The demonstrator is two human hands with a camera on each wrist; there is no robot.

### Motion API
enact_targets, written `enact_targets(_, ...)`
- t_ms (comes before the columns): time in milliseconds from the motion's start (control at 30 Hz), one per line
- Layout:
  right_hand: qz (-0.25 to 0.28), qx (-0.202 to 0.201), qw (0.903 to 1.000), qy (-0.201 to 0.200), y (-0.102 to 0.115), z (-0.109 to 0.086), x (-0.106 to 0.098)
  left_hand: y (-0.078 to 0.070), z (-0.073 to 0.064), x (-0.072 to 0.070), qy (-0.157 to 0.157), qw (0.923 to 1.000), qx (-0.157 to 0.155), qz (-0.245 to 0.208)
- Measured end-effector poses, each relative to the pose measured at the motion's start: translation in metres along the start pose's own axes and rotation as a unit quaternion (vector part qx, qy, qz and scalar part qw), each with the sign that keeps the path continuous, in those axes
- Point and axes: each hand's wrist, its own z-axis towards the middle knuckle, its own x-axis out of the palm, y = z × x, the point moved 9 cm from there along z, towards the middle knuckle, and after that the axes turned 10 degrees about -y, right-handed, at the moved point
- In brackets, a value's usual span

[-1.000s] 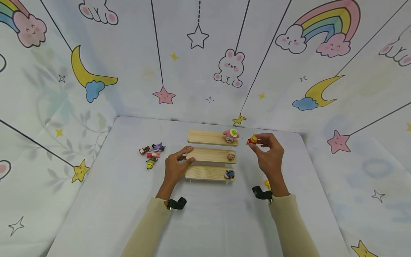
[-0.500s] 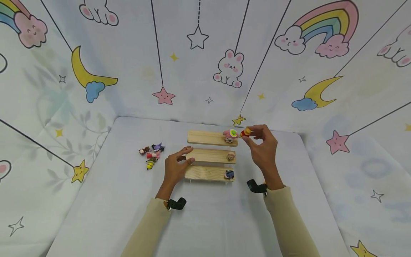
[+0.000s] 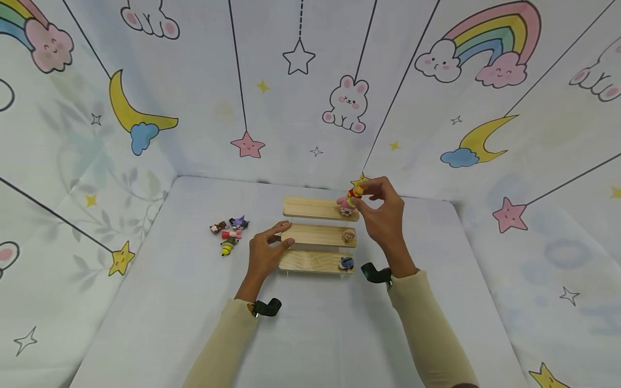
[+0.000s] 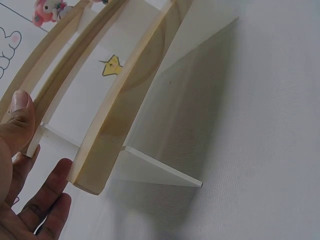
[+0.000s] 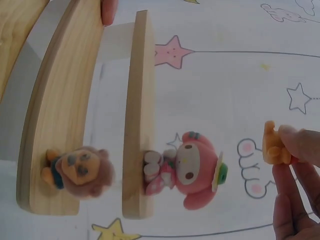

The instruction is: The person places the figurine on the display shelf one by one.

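Note:
A tiered display shelf (image 3: 317,261) has three pale wooden planks on clear supports. At the left end of its middle plank, my left hand (image 3: 266,250) grips the wood, with the thumb (image 4: 20,112) on one side and fingers on the other. My right hand (image 3: 387,218) pinches a small yellow bear figurine (image 5: 275,145) in a red top between thumb and fingertips. It is held up by the right end of the top plank, where a pink hooded figurine (image 5: 195,167) with a yellow-green hat stands. A lion figurine (image 5: 80,170) occupies the middle plank's right end, a blue figurine (image 3: 346,263) the bottom one's.
Left of the shelf, several figurines lie in a cluster on the white table (image 3: 194,312): a brown one (image 3: 218,228), a purple one (image 3: 239,221), a pink-and-red one (image 3: 231,234) and a yellow-striped one (image 3: 228,247). A cartoon-printed backdrop (image 3: 204,81) rises behind.
My right hand has carried the bear figurine leftward and away from me, from right of the shelf to the top plank's right end. The left hand stays on the shelf.

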Motion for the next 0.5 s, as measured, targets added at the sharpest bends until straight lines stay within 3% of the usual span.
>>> enact_targets(267,0.033,-0.023,0.9989,0.025,0.013,0.002,0.023,0.0,0.0,-0.001,-0.002,1.0,0.0,0.006)
enact_targets(500,0.009,-0.04,0.9978,0.051,0.015,0.0,0.042,0.002,0.001,0.0,0.003,1.0,-0.003,0.006)
